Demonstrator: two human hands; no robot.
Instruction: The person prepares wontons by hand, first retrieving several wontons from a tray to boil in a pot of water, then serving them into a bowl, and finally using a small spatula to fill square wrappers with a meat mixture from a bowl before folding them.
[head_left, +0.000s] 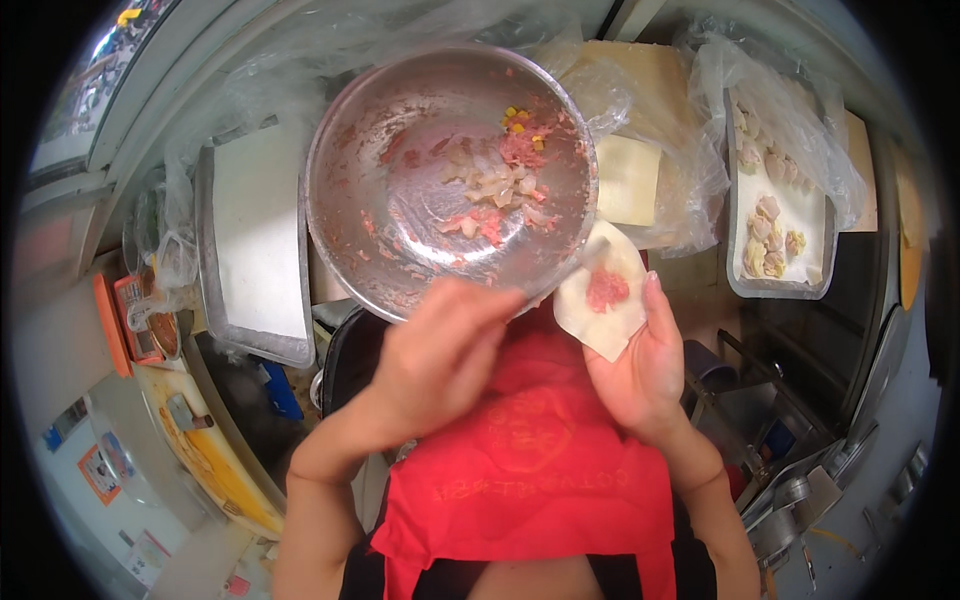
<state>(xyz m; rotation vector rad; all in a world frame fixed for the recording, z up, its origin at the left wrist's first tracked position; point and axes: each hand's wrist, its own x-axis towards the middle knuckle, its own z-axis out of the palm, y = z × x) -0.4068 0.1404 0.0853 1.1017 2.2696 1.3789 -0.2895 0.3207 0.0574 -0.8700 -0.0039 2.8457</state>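
On the open palm and fingers of my right hand (637, 367) lies a pale, square dough wrapper (619, 330), a dab of pink minced meat (606, 290) at its middle. My left hand (442, 349) is curled and blurred just over the near rim of a large steel bowl (360, 255). A thin tool (559, 277), smeared by motion, seems to reach from its fingers towards the wrapper. Inside the bowl are pink mince (523, 148), pale translucent pieces (495, 180) that look like shrimp, and small yellow cubes (514, 115).
Stacked wrappers (628, 180) lie beside the bowl under clear plastic sheeting (682, 202). To the right, a metal tray (825, 262) holds several filled dumplings (765, 232). A paper-lined tray (255, 247) stands left. A cleaver (184, 412) rests on a yellow-stained board (202, 465).
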